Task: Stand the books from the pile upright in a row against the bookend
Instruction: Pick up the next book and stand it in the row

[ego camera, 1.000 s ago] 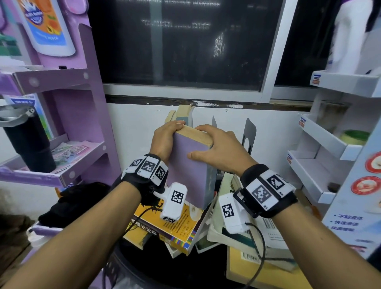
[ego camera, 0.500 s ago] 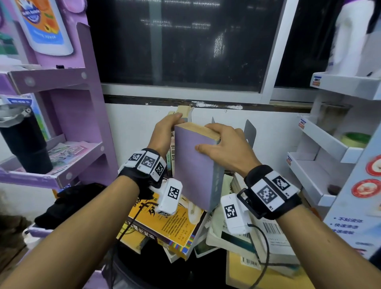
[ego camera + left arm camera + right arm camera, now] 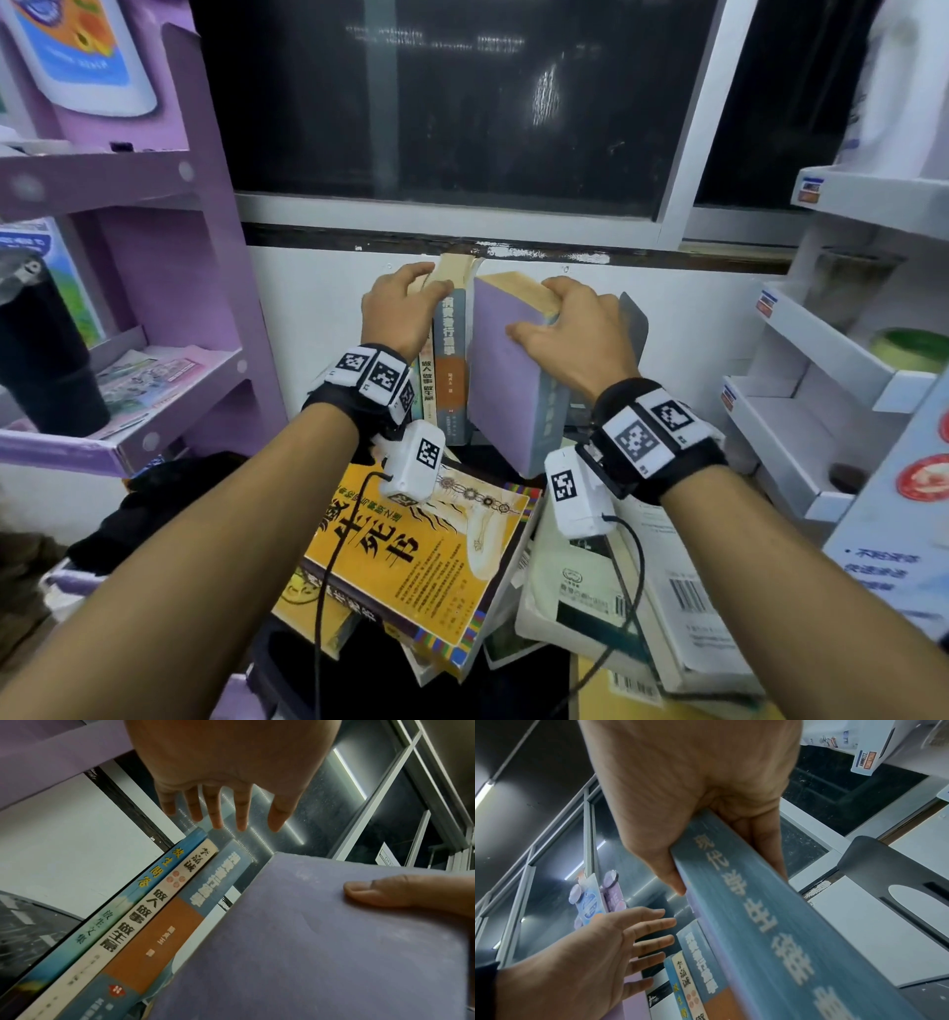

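Note:
My right hand (image 3: 552, 321) grips the top of a thick book with a purple cover (image 3: 506, 390) and a blue spine (image 3: 770, 933), thumb on the cover and fingers on the far side. The book stands nearly upright, tilted a little, just left of the grey metal bookend (image 3: 636, 329). A narrow gap separates it from three upright books (image 3: 445, 360) to its left. My left hand (image 3: 408, 295) rests with straight, spread fingers (image 3: 226, 807) at the tops of those books. The pile lies in front, with a yellow book (image 3: 426, 555) on top.
A purple shelf unit (image 3: 154, 246) with a black tumbler (image 3: 46, 360) stands on the left, and white display shelves (image 3: 821, 390) on the right. A white wall and dark window (image 3: 462, 103) close the back. More flat books (image 3: 683, 591) lie at the front right.
The purple book has moved back and right towards the bookend and stands straighter. My left hand has let go of it and shifted to the tops of the standing books.

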Demonstrator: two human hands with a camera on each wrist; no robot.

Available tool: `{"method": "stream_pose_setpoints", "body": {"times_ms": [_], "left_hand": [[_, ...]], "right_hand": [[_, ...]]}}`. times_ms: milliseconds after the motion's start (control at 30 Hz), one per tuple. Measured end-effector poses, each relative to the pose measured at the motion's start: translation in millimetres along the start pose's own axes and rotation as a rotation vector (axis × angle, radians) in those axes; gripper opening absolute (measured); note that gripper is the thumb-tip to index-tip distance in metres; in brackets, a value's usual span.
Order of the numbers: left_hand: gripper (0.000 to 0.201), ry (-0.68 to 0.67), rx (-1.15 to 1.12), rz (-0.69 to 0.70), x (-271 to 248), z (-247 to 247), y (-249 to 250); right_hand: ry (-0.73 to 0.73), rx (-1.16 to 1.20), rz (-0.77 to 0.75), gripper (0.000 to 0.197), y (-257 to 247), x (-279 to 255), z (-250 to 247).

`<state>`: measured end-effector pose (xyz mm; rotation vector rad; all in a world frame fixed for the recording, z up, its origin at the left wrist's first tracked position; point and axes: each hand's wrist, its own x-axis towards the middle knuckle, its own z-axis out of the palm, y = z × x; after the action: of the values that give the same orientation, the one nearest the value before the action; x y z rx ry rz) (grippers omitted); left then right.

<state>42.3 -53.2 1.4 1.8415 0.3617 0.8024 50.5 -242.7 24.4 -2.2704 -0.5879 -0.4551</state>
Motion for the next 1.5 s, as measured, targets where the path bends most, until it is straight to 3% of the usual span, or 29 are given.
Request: {"method": "stream_pose_setpoints", "body": {"times_ms": [200, 400, 600, 733, 1033, 1333, 1500], "left_hand": [[0.047, -0.072, 0.099, 0.088, 22, 10, -4], [0.053, -0.134, 0.121, 0.122, 39, 19, -13], [0.036, -0.037, 0.091, 0.181, 41, 25, -25], [0.036, -0.042, -0.002, 0.116, 45, 25, -30], [0.038, -0.048, -0.031, 0.136, 46, 26, -35], [0.031, -0.082, -0.034, 0.187, 44, 23, -35], [0.031, -0.090, -0.035, 0.192, 43, 22, -34]], "right_hand": [[0.019, -0.042, 0.071, 0.035, 8, 24, 25], [0.050, -0.030, 0.128, 0.038, 15, 42, 54], [0.061, -0.018, 0.167, 0.041, 19, 53, 78], [0.068, -0.019, 0.189, 0.042, 20, 61, 88], [0.064, 0.008, 0.219, 0.040, 20, 67, 108], [-0.041, 0.013, 0.197, 0.043, 23, 61, 115], [-0.208, -0.002, 0.168, 0.062, 26, 60, 106]]}}
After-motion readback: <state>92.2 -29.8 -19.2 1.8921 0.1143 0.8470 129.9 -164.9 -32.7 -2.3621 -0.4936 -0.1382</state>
